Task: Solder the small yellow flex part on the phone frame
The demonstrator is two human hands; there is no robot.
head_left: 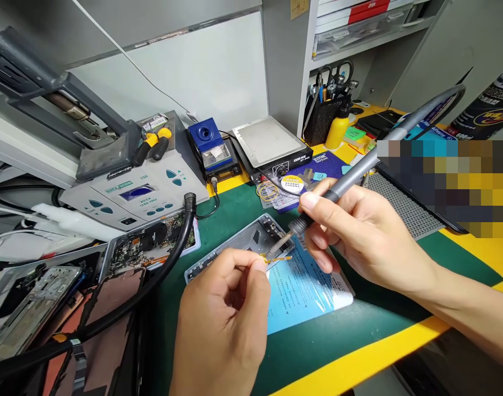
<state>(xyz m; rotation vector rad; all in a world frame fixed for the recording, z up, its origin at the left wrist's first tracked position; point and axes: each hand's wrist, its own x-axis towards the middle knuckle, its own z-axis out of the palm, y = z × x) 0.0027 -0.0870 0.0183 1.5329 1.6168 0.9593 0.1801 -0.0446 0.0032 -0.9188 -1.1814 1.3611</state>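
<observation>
My left hand [227,313] pinches a small yellow-orange flex cable [282,258] between thumb and forefinger. Most of the piece is covered by the fingertips. In my right hand [359,236] is a grey soldering iron [350,176], gripped like a pen and slanting down to the left. Its metal tip reaches the flex cable beside my left thumb; whether they touch I cannot tell. Below and behind the fingers lies an opened phone frame [251,236], partly hidden by my left hand. A light-blue printed sheet [301,297] lies under both hands on the green mat [375,324].
A grey rework station [140,192] stands at the left, its black hose [160,275] curving toward the front. Behind are a blue soldering-iron stand [210,143] and a flat heating plate [268,143]. Phone parts [32,313] pile up at left. A yellow bottle [338,129] stands at back right.
</observation>
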